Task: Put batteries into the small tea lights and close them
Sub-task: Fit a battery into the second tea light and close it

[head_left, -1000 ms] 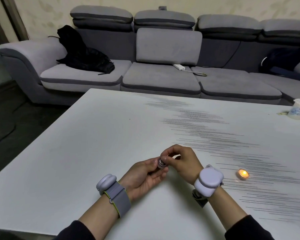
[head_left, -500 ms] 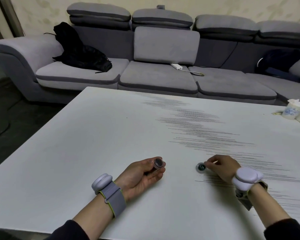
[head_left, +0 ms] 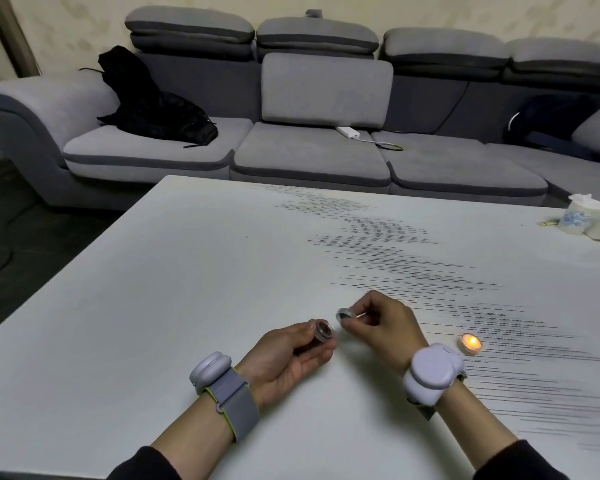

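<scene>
My left hand (head_left: 290, 355) lies palm up on the white table (head_left: 153, 306) and pinches a small tea light body (head_left: 321, 330) between thumb and fingertips, its open underside turned up and to the right with a battery showing inside. My right hand (head_left: 383, 322) holds a small round grey cover (head_left: 344, 314) at its fingertips, a short gap to the right of the tea light body. A lit tea light (head_left: 471, 342) glows orange on the table just right of my right wrist.
A white patterned cup (head_left: 576, 220) with tissue and a gold-wrapped item stand at the table's far right edge. A grey sofa (head_left: 312, 161) runs behind the table, with a black bag (head_left: 153, 105) and a white charger (head_left: 349, 131) on it.
My right hand went right to the table, picked up the round cover and brought it back beside the tea light in my left hand. The lit tea light is in view again.
</scene>
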Demonstrator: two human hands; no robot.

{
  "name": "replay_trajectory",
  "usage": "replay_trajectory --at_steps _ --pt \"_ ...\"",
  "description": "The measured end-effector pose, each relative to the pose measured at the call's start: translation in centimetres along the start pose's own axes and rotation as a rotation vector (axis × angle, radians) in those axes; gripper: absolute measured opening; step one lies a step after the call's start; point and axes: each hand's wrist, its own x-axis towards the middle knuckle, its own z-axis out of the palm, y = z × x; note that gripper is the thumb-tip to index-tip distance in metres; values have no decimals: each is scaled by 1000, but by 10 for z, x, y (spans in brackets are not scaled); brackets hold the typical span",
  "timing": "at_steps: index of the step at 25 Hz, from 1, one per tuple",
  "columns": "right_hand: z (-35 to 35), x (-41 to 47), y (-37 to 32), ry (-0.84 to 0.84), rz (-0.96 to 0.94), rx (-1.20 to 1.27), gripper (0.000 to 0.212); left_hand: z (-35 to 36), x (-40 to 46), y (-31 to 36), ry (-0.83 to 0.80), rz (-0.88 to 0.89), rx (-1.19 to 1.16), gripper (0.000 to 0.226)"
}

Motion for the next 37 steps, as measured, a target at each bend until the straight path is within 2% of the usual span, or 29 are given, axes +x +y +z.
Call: replay_trajectory --at_steps 3,5,12,16,19,21,28,32,35,37 --pt "12 -3 -11 -138 -61 226 15 0 2 1 3 11 -14 20" --pt "13 -2 -13 -191 -76 286 19 -2 2 2 17 31 -14 23" --pt "14 -2 -15 -240 -200 105 36 -7 -2 4 47 69 88 26" --pt "17 -4 -17 -264 -259 -6 31 -12 -3 4 87 81 172 21" --pt "18 -7 -21 -209 -228 -28 23 -12 -4 4 98 128 156 15" --pt "19 -7 -22 -190 -219 -32 20 -11 -5 5 111 150 118 19" --pt "10 -5 -19 -280 -298 16 26 -10 -9 7 73 117 87 31" --pt "9 -6 -19 -249 -311 20 26 -7 -9 9 34 56 162 21" --pt "6 -5 -20 -215 -315 -1 27 -3 -10 11 33 22 208 27" --pt "6 -5 -21 -219 -306 -46 25 -2 -10 12 30 46 220 21"
